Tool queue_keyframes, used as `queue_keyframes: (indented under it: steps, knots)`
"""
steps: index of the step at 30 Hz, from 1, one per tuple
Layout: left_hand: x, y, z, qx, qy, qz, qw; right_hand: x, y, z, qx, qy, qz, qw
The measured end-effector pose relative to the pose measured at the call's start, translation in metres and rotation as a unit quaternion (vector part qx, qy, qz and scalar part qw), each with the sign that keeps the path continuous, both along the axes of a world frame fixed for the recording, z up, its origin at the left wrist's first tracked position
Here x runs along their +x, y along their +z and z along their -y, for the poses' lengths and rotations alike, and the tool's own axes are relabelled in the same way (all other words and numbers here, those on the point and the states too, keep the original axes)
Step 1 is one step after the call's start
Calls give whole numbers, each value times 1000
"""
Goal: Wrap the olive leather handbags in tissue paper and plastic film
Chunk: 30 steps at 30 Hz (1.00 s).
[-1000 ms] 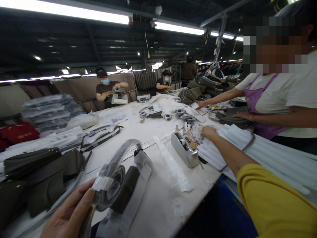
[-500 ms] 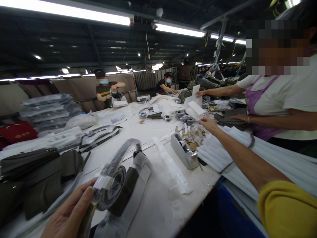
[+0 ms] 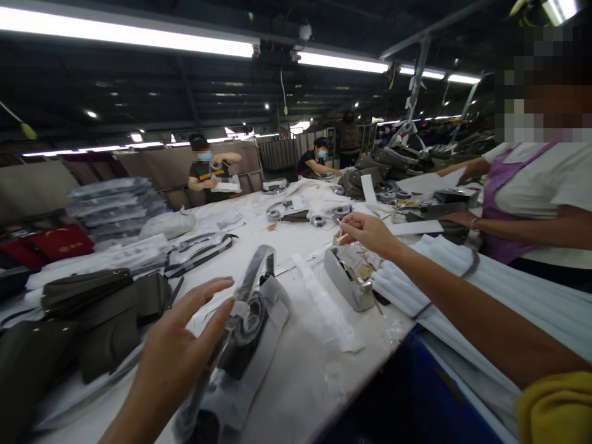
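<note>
1. Plastic-wrapped dark strap (image 3: 253, 290) lies coiled on the white table (image 3: 296, 382), left of the grey tape dispenser (image 3: 349, 285) and nearer the camera. One end arches up off the table.
2. Wearer's left hand (image 3: 180, 351) is also left of the tape dispenser, just beside the strap. It is wide open with fingers (image 3: 217, 285) spread and has no grasp on anything. The lowest fingertip is right at the white label band (image 3: 239, 308) on the strap; cannot tell if it touches or stops just short.
3. Wearer's right hand (image 3: 370, 233) hangs just above and behind the tape dispenser, fingertips pinched narrow together. Whatever is between them is too small to tell. The yellow sleeve (image 3: 555, 410) on that arm is at the bottom right corner.
4. Brown tags (image 3: 365, 265) sit in a small loose pile right behind the tape dispenser, under the right hand.
5. White foam sheets (image 3: 416, 280) are stacked just right of the tape dispenser, under the right forearm.
6. White paper strip (image 3: 324, 308) lies flat just left of the tape dispenser, between it and the strap.
7. Olive bags (image 3: 97, 314) lie well apart, far left of the tape dispenser.
8. Co-worker in a purple apron (image 3: 536, 191) stands right of and behind the tape dispenser, one co-worker hand (image 3: 456, 217) resting on a dark piece.
9. Masked person (image 3: 208, 176) stands far behind the tape dispenser, at the table's far end.
</note>
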<state>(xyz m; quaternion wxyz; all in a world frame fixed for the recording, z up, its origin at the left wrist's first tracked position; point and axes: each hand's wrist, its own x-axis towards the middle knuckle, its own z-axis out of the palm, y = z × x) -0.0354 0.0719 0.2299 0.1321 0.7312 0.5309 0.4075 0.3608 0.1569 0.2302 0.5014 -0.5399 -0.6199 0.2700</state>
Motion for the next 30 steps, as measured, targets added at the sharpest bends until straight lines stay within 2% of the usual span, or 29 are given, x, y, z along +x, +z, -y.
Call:
queue_keyframes:
  steps: [2, 4, 8, 11, 14, 18, 22, 25, 28, 30]
  knots:
    - [20, 11, 2, 34, -48, -19, 998, -26, 1, 15, 4, 34, -7, 999]
    - [44, 19, -2, 31, -113, -22, 993, -50, 4, 29, 20, 55, 6, 998]
    - [83, 22, -23, 3, -206, -12, 978, -90, 12, 54, 70, 89, 8, 993]
    - [96, 23, -38, -26, -237, -5, 971, -107, 18, 67, 118, 72, 23, 990]
    - [98, 27, -42, -24, -243, 6, 970, -112, 17, 72, 160, 56, 19, 985]
    - [95, 31, -41, -50, -248, 35, 967, -111, -5, 73, 167, 74, -69, 981]
    - [94, 28, -41, -124, -275, 106, 948, -113, -42, 77, 90, 105, -107, 985]
    - [93, 26, -39, -192, -297, 171, 920, -114, -60, 80, 42, 103, -180, 977]
    - [92, 25, -37, -262, -310, 245, 881, -111, -64, 83, 21, 90, -242, 966]
    - [92, 24, -37, -302, -319, 300, 847, -108, -64, 85, 11, 102, -248, 963]
